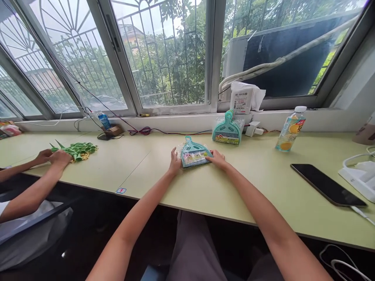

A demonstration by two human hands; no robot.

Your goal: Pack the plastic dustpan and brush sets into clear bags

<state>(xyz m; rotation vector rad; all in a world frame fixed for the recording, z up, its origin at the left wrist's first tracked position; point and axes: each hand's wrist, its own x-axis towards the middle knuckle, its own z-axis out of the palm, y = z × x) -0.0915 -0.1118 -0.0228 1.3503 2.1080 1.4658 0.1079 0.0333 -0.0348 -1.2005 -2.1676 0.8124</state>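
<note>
A teal mini dustpan and brush set (193,154) in clear wrap with a printed label lies on the table in front of me, its handle pointing away. My left hand (175,160) is closed on its left edge, thumb up along the side. At its right lower corner, my right hand (218,159) grips with fingers partly hidden. Further back, near the window sill, a similar wrapped teal dustpan set (227,132) stands propped, handle up.
A juice bottle (291,128), a black phone (326,183) on a cable and a white power strip (361,177) are on the right. Tissues (244,97) sit on the sill. At left, another person's hands (57,157) touch green plastic parts (77,150). Wires (142,131) run along the back.
</note>
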